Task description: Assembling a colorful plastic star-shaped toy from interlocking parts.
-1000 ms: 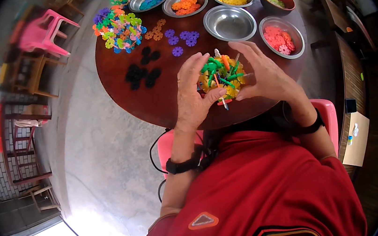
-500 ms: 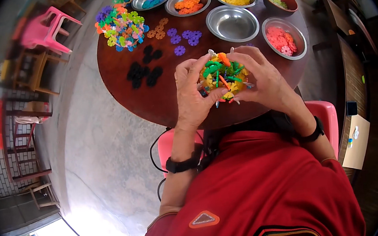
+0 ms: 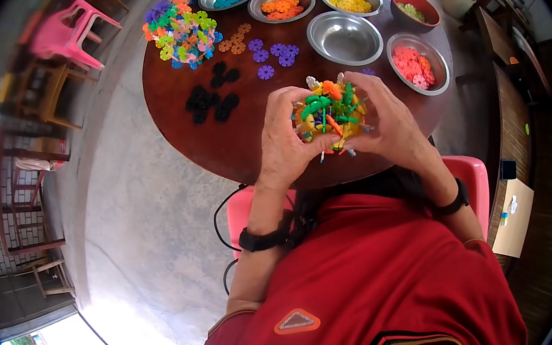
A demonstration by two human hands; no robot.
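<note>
Between my two hands is a rounded cluster of interlocking plastic flower discs (image 3: 329,111), green, yellow and orange with a few white pieces at its edge. My left hand (image 3: 285,133) curves around its left side, thumb at the near edge. On the other side my right hand (image 3: 390,117) grips it, its thumb close to the left one. The cluster is held above the near part of the round table (image 3: 216,135). Fingertips behind the cluster are partly hidden.
Loose black discs (image 3: 202,102), purple discs (image 3: 266,72) and orange-brown discs (image 3: 231,44) lie on the left. Metal bowls hold blue, orange (image 3: 282,6), yellow (image 3: 349,3) and coral discs (image 3: 411,63); a bare metal bowl (image 3: 345,36) stands mid-table. Finished-looking flower-disc clusters (image 3: 187,38) sit at the far left.
The cluster has turned slightly in my hands, and my right fingers have shifted a little on it. The whole view has moved slightly.
</note>
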